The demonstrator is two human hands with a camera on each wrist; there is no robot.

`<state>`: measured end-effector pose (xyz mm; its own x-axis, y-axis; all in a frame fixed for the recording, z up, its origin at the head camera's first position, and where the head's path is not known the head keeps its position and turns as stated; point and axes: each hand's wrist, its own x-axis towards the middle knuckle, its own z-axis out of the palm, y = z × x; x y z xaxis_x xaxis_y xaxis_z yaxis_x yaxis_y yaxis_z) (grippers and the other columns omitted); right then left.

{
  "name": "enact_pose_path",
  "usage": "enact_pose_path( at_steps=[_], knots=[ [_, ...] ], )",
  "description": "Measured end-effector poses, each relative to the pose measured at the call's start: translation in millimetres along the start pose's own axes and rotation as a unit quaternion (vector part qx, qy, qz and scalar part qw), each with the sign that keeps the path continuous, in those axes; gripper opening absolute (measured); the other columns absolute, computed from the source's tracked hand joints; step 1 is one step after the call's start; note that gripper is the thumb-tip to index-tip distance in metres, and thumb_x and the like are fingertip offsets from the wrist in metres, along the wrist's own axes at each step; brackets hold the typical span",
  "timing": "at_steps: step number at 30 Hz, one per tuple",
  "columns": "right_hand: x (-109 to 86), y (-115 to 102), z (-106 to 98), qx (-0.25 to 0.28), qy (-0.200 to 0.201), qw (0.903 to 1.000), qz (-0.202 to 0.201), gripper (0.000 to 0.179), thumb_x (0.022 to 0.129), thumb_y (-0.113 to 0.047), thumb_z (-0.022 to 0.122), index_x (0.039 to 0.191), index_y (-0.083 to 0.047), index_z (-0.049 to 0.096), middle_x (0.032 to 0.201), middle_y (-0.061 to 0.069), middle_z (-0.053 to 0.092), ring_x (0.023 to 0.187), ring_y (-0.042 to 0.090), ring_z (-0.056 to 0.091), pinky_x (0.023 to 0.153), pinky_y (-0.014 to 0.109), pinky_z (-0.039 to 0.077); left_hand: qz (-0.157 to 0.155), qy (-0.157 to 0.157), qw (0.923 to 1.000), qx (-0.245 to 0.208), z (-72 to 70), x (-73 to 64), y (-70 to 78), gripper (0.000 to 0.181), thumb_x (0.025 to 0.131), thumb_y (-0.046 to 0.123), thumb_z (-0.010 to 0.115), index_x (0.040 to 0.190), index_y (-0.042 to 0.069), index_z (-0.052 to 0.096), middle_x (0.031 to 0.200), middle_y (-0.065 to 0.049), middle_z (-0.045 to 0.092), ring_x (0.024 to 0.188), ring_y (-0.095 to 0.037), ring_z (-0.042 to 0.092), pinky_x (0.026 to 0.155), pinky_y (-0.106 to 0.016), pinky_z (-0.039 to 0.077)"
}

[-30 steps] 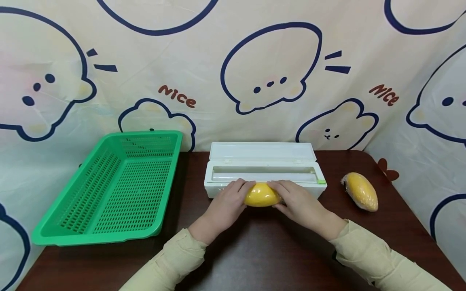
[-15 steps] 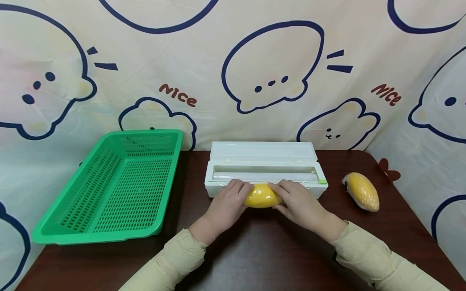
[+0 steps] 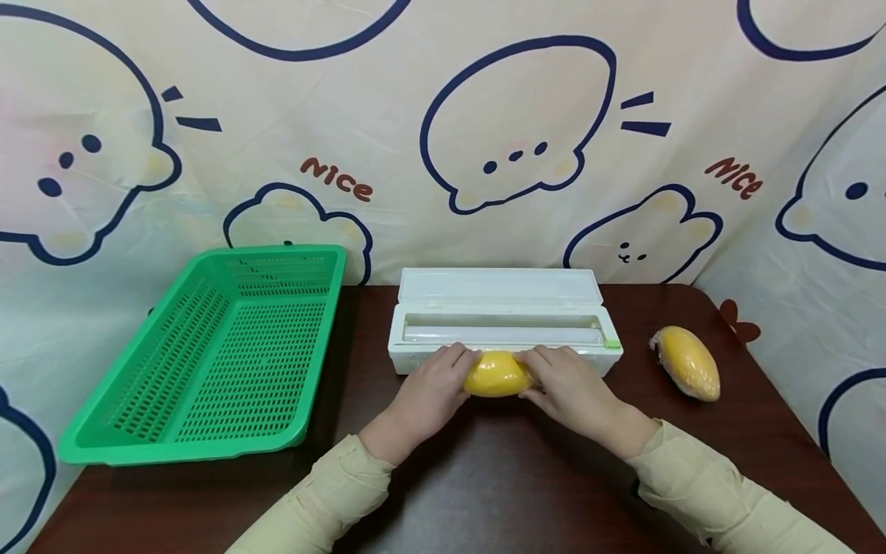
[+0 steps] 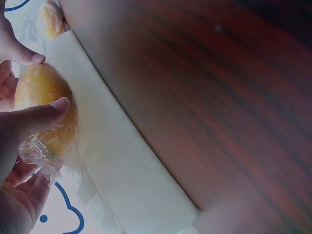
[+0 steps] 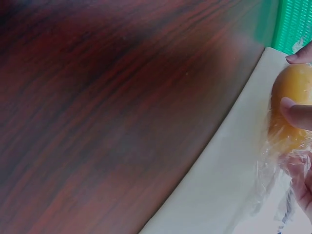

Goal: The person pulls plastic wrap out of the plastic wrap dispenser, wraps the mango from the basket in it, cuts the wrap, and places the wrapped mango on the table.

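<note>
Both hands grip a yellow mango between them, the left hand at its left end and the right hand at its right end. Clear cling film covers the mango and bunches in creases at its side in the left wrist view. The thumbs press on the near face while the other fingers lie over the top and behind. Right behind the mango stands a white cling film dispenser, its lid raised and a film roll inside. Film trails between fruit and box in the right wrist view.
A second film-wrapped mango lies on the dark wooden table at the right. To the left sits a green plastic basket with slotted walls. A patterned cloth hangs behind the table.
The right hand's fingers have shifted slightly on the mango's right end. Both hands stay at nearly the same place in front of the dispenser.
</note>
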<state>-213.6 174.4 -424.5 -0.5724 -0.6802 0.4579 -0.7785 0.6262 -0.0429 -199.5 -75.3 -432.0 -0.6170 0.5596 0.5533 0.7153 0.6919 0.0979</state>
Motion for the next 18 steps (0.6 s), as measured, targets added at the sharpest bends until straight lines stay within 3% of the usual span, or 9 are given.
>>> enact_pose_path(
  at_steps=[10, 18],
  knots=[
    [2.6, -1.2, -2.5, 0.017, -0.030, 0.9992, 0.018, 0.051, 0.077, -0.016, 0.092, 0.119, -0.002, 0.066, 0.101, 0.006, 0.069, 0.085, 0.021, 0.066, 0.075, 0.041, 0.053, -0.035, -0.046, 0.9978, -0.033, -0.9, -1.4, -2.3, 0.060, 0.070, 0.000, 0.093, 0.117, 0.004, 0.057, 0.102, -0.009, 0.063, 0.091, -0.026, 0.064, 0.080, -0.037, 0.056],
    [0.7, -2.9, -2.2, 0.028, -0.044, 0.9977, 0.044, 0.052, 0.079, -0.018, 0.091, 0.122, -0.002, 0.066, 0.115, 0.007, 0.063, 0.084, 0.019, 0.063, 0.075, 0.039, 0.055, -0.031, -0.043, 0.9983, -0.022, -2.8, -1.0, 0.2, 0.054, 0.069, 0.006, 0.095, 0.111, 0.004, 0.061, 0.101, -0.009, 0.064, 0.090, -0.025, 0.064, 0.078, -0.037, 0.057]
  ],
)
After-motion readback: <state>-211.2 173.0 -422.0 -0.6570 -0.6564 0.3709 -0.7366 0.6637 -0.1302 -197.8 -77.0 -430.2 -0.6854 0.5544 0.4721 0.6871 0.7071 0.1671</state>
